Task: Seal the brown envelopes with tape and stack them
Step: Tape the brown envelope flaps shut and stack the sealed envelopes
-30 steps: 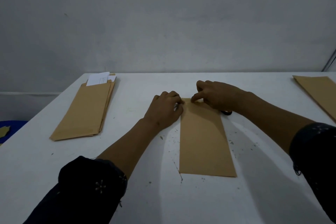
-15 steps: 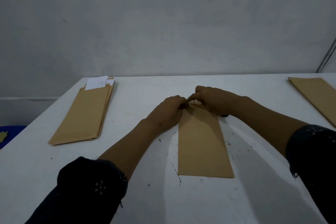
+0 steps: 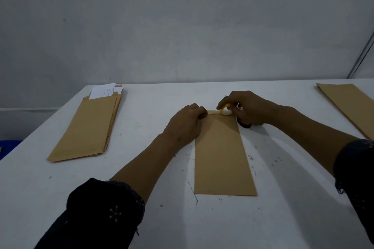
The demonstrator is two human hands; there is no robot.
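The brown envelope [image 3: 221,153] lies flat mid-bench, probably light and floppy, best pinned at its top edge. The left hand [image 3: 185,125] curls onto the top left corner; the right hand [image 3: 248,108] pinches a tape roll [image 3: 226,111] at the top right.

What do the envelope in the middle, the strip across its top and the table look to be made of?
Middle envelope: brown kraft paper, matte, lying flat with crisp edges.
Tape strip: pale and thin, looks like paper or plastic tape; too small to tell which.
Table: smooth white surface, maybe laminate or painted board, marked with dark specks and scratches.
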